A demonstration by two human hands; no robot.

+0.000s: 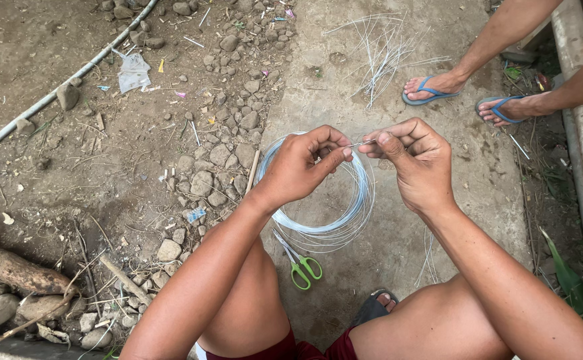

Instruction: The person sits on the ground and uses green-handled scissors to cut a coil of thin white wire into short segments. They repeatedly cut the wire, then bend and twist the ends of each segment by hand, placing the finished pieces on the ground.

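Head view: left hand and right hand both pinch a thin wire tight, coil at 6 o'clock; springy end could slip and poke fingers

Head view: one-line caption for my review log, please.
Left hand and right hand pinch a thin wire above a wire coil, with green-handled scissors on the ground.

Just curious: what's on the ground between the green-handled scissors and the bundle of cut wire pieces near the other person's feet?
In the head view, the coil of thin silvery wire lies there on bare packed earth.
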